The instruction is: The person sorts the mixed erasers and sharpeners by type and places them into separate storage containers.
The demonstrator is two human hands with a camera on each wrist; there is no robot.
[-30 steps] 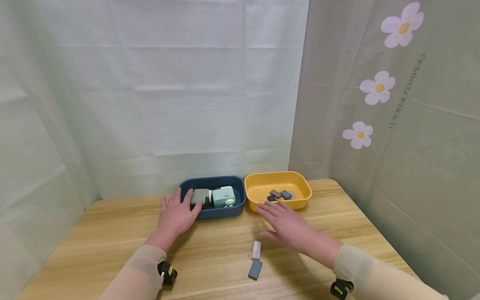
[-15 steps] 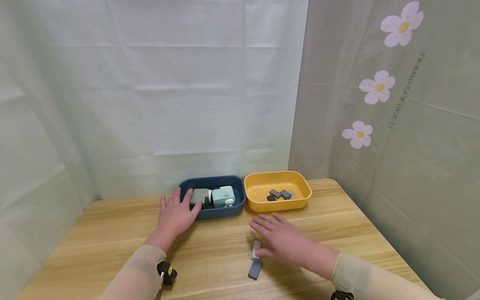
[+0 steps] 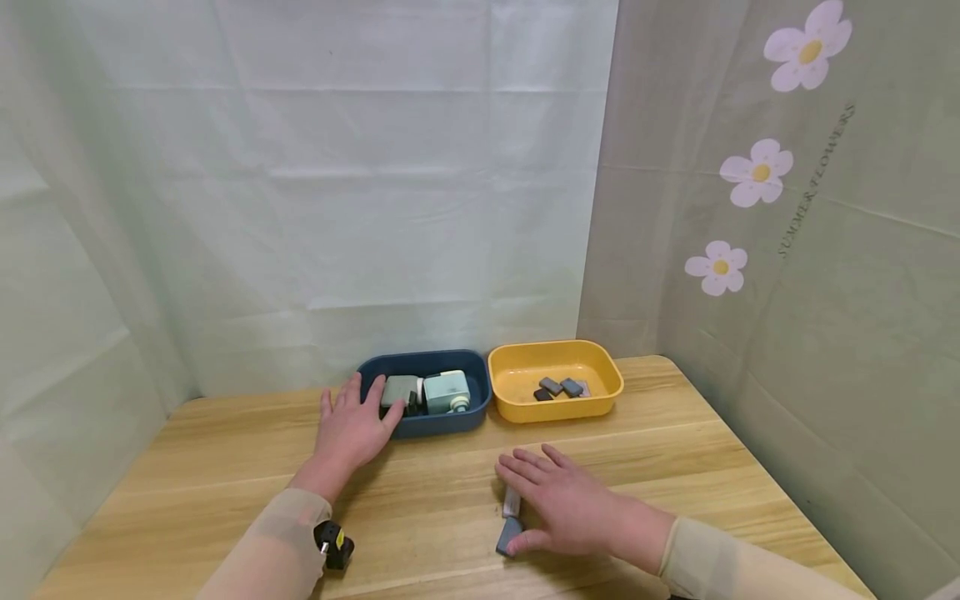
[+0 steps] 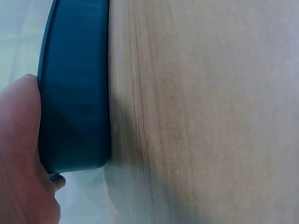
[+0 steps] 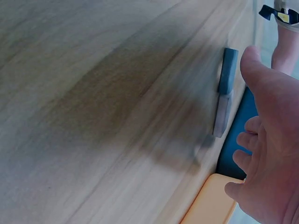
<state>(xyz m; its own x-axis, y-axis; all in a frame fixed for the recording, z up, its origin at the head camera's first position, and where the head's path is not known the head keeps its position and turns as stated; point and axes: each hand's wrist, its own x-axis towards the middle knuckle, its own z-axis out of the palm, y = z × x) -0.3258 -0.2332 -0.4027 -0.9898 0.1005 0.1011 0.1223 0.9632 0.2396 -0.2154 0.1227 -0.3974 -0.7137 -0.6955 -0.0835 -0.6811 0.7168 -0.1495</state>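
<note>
My left hand [image 3: 352,432] rests with spread fingers on the left end of a dark blue bin [image 3: 444,426]; the left wrist view shows the thumb along its outer wall. Inside this bin lie a grey-green boxy item [image 3: 401,390] and a pale mint one [image 3: 447,392]. My right hand [image 3: 566,505] hovers palm down, fingers extended and nothing gripped, above two small flat rectangular blocks on the table. The pale lilac block [image 5: 223,114] meets the blue-grey block [image 5: 228,70] end to end. In the head view the thumb overlaps the blue-grey block and the fingers partly hide the pale one.
A yellow bin [image 3: 555,410] stands right beside the blue one and holds several small dark and pale blocks [image 3: 570,388]. Both bins sit at the back of the wooden table [image 3: 435,533]. Behind them hangs a pale cloth [image 3: 375,208], with a flower-printed one at right.
My right hand has moved back from the yellow bin's front edge toward me, over the two loose blocks. The left hand has stayed on the blue bin.
</note>
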